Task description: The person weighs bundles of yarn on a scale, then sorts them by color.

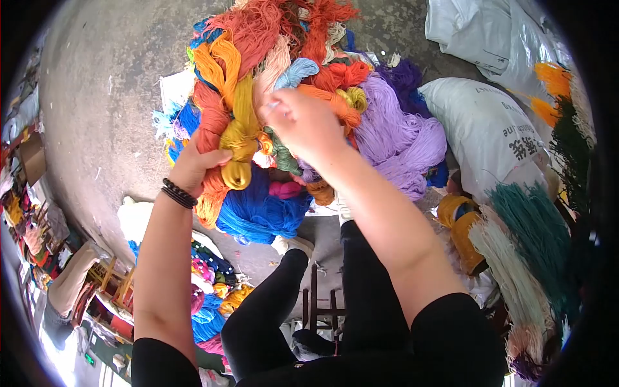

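My left hand [191, 169] is wrapped round a rust-orange skein of yarn [211, 116], its thumb lying across the front. Right beside the thumb hangs a mustard-yellow skein [242, 129], twisted and knotted near its lower end. My right hand [302, 122] is over the middle of the yarn heap with its fingers curled in; it is slightly blurred, and what they hold, if anything, is hidden. Around it lie a peach skein [276, 61], a light blue skein [297, 72] and a large lilac bundle [396, 138]. Royal blue yarn [264, 209] lies below both hands.
White printed sacks [480, 122] stand on the right, near teal yarn [532, 222] and off-white yarn [500, 258]. A second pile of coloured yarn [209, 309] lies at lower left. Between my legs is a dark stool frame [322, 311]. Concrete floor [109, 116] extends left.
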A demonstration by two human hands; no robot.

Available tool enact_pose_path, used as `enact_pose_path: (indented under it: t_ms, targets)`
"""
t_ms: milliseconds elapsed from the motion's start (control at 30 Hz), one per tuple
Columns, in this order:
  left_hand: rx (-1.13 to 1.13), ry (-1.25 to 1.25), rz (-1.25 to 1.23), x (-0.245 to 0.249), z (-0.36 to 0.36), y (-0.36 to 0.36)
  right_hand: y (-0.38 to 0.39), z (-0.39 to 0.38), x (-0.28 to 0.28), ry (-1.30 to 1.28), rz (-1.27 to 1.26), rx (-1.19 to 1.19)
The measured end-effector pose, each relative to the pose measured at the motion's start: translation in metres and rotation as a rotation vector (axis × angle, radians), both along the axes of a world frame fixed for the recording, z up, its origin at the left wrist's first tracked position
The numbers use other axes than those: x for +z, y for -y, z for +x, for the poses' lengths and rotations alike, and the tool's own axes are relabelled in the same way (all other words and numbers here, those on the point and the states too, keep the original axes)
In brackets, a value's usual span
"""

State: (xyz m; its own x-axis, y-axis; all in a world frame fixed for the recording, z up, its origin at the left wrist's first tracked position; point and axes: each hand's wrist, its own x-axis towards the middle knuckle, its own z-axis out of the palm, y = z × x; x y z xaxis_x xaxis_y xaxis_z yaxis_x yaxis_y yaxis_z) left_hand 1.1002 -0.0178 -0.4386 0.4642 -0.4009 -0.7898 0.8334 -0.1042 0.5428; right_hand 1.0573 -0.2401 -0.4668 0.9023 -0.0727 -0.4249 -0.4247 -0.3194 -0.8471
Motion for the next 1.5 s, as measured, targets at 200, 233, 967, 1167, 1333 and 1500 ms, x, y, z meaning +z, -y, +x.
enact_pose_path:
  t_ms: [200, 233, 967, 1167, 1333, 1500]
  targets:
    - [0.172, -0.18, -0.113, -0.028, -0.014, -0.018, -0.024, -0.022, -0.029, -0.121, 0.283, 0.028]
    - [0.261, -0.204, -0.039, -0.014, -0.012, -0.006, -0.022, -0.02, -0.024, -0.154, 0.338, 0.024]
    - [0.234, -0.133, -0.017, -0.017, -0.002, -0.033, -0.025, -0.041, -0.063, -0.107, 0.486, -0.094]
    - [0.109, -0.009, 0.004, -0.02, -0.008, -0.044, -0.018, -0.034, -0.045, -0.148, 0.484, -0.068]
    - [0.208, -0.033, -0.046, -0.019, -0.011, -0.041, -0.018, -0.035, -0.048, -0.189, 0.588, -0.084]
    - [0.309, -0.081, -0.129, -0.011, -0.013, -0.04, -0.021, -0.036, -0.05, -0.207, 0.655, -0.184]
